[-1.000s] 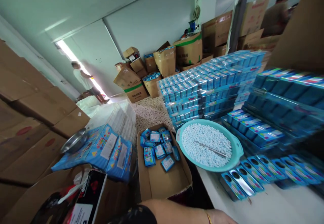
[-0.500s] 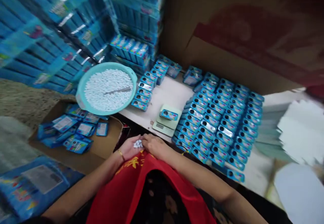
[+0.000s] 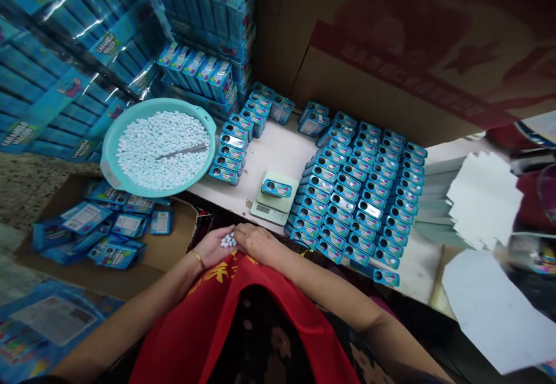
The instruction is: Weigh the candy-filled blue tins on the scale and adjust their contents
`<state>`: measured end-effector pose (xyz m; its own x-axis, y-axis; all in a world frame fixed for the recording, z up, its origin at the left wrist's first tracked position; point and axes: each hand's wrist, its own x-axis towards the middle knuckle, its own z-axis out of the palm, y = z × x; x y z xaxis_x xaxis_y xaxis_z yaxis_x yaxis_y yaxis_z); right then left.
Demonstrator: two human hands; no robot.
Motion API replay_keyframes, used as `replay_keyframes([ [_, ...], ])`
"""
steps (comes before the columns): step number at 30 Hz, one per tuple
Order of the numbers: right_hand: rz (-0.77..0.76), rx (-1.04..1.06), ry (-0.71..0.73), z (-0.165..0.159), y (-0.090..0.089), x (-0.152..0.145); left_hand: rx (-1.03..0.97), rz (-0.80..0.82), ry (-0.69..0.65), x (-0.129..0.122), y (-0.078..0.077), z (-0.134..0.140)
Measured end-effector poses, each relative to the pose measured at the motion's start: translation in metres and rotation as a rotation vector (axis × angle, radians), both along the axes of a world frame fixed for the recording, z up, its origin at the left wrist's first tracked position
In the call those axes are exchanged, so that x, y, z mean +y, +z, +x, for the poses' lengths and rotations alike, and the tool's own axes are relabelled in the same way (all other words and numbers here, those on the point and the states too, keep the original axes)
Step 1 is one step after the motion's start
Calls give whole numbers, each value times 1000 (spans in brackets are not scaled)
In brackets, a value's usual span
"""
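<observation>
My left hand is cupped, palm up, around a small heap of white candies. Against its fingertips rests my right hand, with fingers curled together at the edge of the heap; whatever they pinch is hidden. Both hands are low over the red apron, at the table's front edge. Just beyond them a small digital scale carries one blue candy box. To the left, a turquoise basin is full of the same white candies, with a metal tool lying on top.
Rows of blue boxes with round holes cover the table right of the scale; a shorter row stands beside the basin. A cardboard carton with blue packs sits at left. Wrapped stacks and a large carton rise behind. White card lies right.
The view has shifted slightly, so the scene sits further left. My hands stay together at the candies, with only slight movement of the right fingers.
</observation>
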<state>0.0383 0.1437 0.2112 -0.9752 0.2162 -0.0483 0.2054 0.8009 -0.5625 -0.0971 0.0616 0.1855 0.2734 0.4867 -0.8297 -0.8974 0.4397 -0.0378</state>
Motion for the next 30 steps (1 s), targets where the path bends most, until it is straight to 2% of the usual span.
replay_keyframes([
  [3,-199,107,-94,6,3,9,13,28,13,5,0,1],
  [5,-274,197,-245,12,7,23,33,43,18,10,1,0],
  [8,-221,286,-487,19,11,55,51,59,-12,17,2,-2],
  [10,-131,283,-578,20,11,78,53,78,-18,21,3,-3],
  [13,-37,209,-601,16,6,102,58,94,4,25,5,-5],
  [15,-26,170,-598,13,2,107,63,92,12,25,6,-5],
  [23,-119,276,-672,25,-2,86,74,50,2,22,12,-1],
  [27,-85,300,-700,23,-1,92,61,36,-2,23,11,1],
  [30,-2,301,-719,22,7,85,66,47,-5,23,13,2],
])
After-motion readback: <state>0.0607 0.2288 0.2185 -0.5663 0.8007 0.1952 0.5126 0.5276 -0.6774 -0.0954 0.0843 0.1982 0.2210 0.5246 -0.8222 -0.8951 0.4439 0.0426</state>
